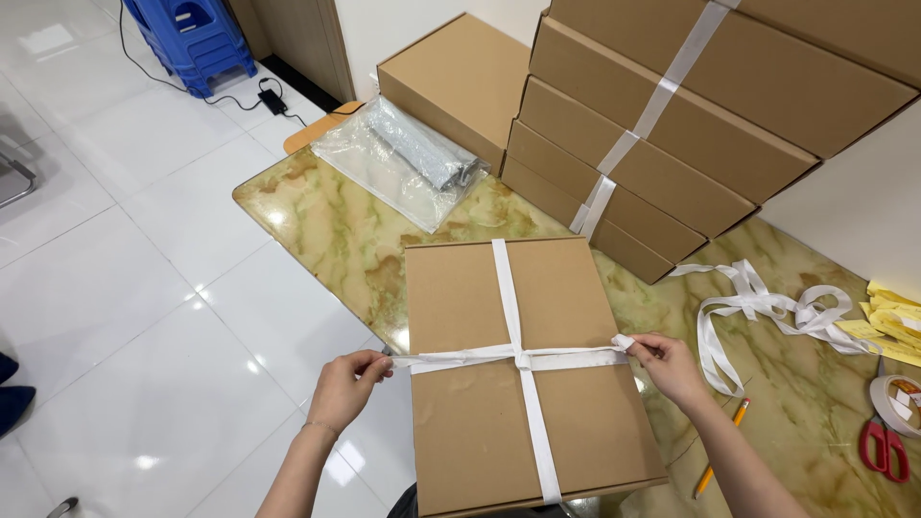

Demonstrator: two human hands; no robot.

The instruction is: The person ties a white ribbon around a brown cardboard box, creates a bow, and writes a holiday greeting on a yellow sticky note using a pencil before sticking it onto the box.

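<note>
**Both hands pull a white ribbon taut across a flat cardboard box**

The left hand (342,388) pinches one end of the white ribbon (518,357) between thumb and fingertips, its grip closed on the strip just off the box's left edge. The right hand (670,366) does the same at the opposite edge, its grip closed on the other end, with a short tail of ribbon sticking out past the fingers. Between the two grips the ribbon runs straight across the lid of the brown cardboard box (480,432) and crosses a second band that runs lengthwise down the middle; a small knot sits at the crossing, midway between the hands.

The box lies flat on the marble-patterned worktop (326,221), its near left corner hanging over the worktop's edge above the white tiled floor (125,288).

Beyond the right grip lies a loose coil of white ribbon (767,309), and nearer that wrist an orange pencil (721,449). Further out to the right are red-handled scissors (885,443), a roll of tape (897,401) and yellow paper slips (897,321). Past the box, away from both grips, stands a stack of cardboard boxes (672,134) bound with white ribbon, and a clear plastic bag (398,158) holding something grey lies ahead of the left grip.
</note>
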